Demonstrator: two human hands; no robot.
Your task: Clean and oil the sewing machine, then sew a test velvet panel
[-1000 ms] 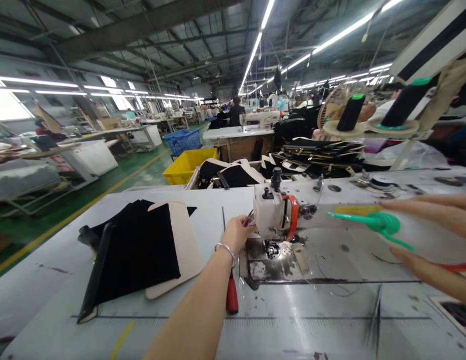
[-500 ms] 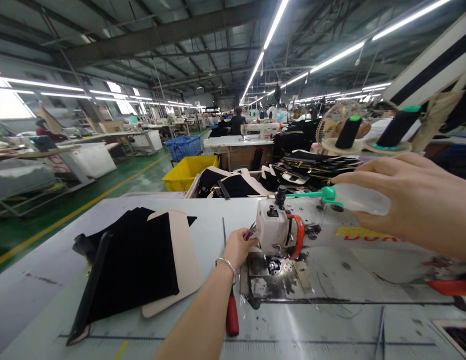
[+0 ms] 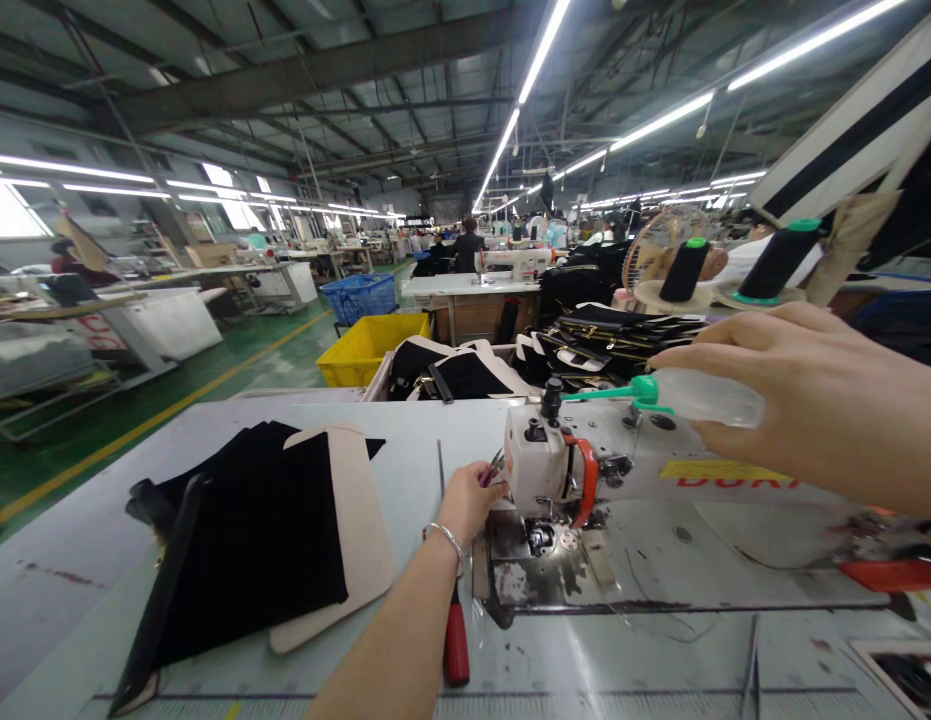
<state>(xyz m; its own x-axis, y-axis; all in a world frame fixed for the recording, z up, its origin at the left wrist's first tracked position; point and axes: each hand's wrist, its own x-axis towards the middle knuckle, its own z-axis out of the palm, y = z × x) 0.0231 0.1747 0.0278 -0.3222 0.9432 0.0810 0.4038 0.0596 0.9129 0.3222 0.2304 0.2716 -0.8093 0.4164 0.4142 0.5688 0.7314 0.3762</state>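
Black fabric pieces [image 3: 247,545] lie partly over a beige pattern board [image 3: 362,530] on the white surface [image 3: 412,425], with a red-handled screwdriver [image 3: 456,645] just beside the left forearm. Left hand [image 3: 469,505] pinches small snips [image 3: 493,468] close to the sewing machine head [image 3: 536,460]. Right hand [image 3: 825,405], well apart from the left, grips a clear plastic squeeze bottle [image 3: 709,397] above the machine, its green nozzle [image 3: 604,393] pointing left over the head
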